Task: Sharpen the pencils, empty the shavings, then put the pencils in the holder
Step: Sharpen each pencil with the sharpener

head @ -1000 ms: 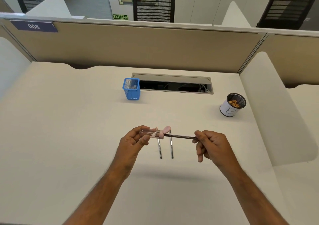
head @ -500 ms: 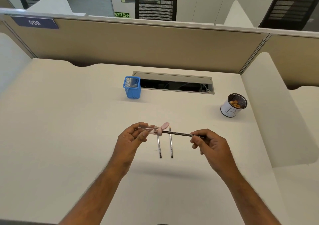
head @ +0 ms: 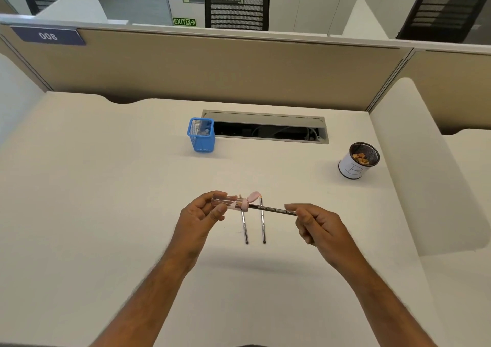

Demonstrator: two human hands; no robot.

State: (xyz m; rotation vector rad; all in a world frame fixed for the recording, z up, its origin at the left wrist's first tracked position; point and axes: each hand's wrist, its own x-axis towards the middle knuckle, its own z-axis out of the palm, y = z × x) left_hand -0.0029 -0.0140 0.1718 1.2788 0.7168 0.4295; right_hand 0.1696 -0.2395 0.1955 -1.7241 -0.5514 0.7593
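The pencil (head: 273,209) is held level above the desk (head: 93,200), its tip pushed into the pink collar of a sharpener (head: 230,203) with a clear tube body and a small flip lid standing open. The right hand (head: 317,225) pinches the pencil's far end between thumb and fingertips, while the left hand (head: 198,213) curls its fingers and thumb round the clear tube. It looks light, thin and stiff, so a pinch near the blunt end should be enough to twist it, though the lead is likely brittle (too much sideways push could snap it); the tube seems smooth and may slip, so a wrap around its middle suits it best. Two more pencils (head: 253,220) lie side by side on the desk just below the hands. Farther back, a blue mesh holder (head: 201,135) stands upright; what lies inside it I cannot tell. Off to the right a white can (head: 357,162) holds a small heap of tan scraps, probably shavings
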